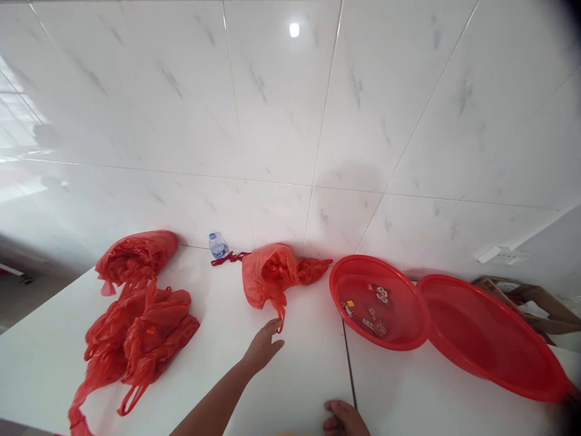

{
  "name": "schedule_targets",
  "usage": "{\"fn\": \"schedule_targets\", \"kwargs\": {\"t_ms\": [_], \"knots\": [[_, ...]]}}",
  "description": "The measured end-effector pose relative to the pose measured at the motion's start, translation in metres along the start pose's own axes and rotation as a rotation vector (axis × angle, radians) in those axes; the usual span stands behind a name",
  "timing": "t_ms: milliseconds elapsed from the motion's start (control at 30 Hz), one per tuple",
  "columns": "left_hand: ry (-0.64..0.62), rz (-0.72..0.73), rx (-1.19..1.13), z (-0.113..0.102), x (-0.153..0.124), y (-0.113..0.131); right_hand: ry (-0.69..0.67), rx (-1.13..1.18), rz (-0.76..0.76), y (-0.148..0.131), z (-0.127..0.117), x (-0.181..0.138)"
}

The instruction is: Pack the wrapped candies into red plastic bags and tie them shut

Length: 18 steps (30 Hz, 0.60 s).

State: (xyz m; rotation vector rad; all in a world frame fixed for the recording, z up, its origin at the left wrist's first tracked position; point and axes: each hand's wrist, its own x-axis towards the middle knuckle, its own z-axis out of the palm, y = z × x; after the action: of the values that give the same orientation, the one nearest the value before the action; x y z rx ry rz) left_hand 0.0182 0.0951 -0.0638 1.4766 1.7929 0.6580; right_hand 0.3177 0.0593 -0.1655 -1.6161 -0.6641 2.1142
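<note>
My left hand (264, 346) reaches forward over the white table (290, 375). Its fingertips touch the dangling handle of a filled red plastic bag (267, 275) that lies near the wall, and the thumb stands apart from the fingers, so the hand is open. My right hand (345, 419) rests on the table at the bottom edge of the view, only partly visible, its fingers lying flat with nothing seen in them. A short way right of the bag, a red basin (408, 339) leans tilted with several small wrapped items (374, 309) inside.
A heap of red plastic bags (136, 321) lies at the left of the table. A small water bottle (218, 244) and a red strip (229, 258) sit by the tiled wall. A second, larger red basin (494, 345) lies at the right. A seam (348, 369) splits the tabletop.
</note>
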Motion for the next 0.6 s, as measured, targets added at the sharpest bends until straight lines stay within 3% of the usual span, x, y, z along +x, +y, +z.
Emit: {"fn": "schedule_targets", "kwargs": {"t_ms": [133, 267, 367, 500, 600], "knots": [[-0.095, 0.101, 0.047, 0.014, -0.030, 0.018, 0.053, -0.016, -0.014, -0.014, 0.019, -0.011], [-0.277, 0.221, 0.079, 0.030, -0.058, 0.031, 0.153, 0.124, -0.192, -0.039, 0.052, -0.019], [-0.409, 0.314, 0.054, 0.037, -0.074, 0.043, 0.181, 0.191, -0.242, -0.053, 0.068, -0.019], [-0.511, 0.276, -0.038, 0.037, -0.085, 0.060, 0.174, 0.240, -0.214, -0.058, 0.067, -0.011], [-0.433, 0.174, -0.038, 0.031, -0.083, 0.062, 0.202, 0.298, -0.238, -0.062, 0.052, -0.004]]}}
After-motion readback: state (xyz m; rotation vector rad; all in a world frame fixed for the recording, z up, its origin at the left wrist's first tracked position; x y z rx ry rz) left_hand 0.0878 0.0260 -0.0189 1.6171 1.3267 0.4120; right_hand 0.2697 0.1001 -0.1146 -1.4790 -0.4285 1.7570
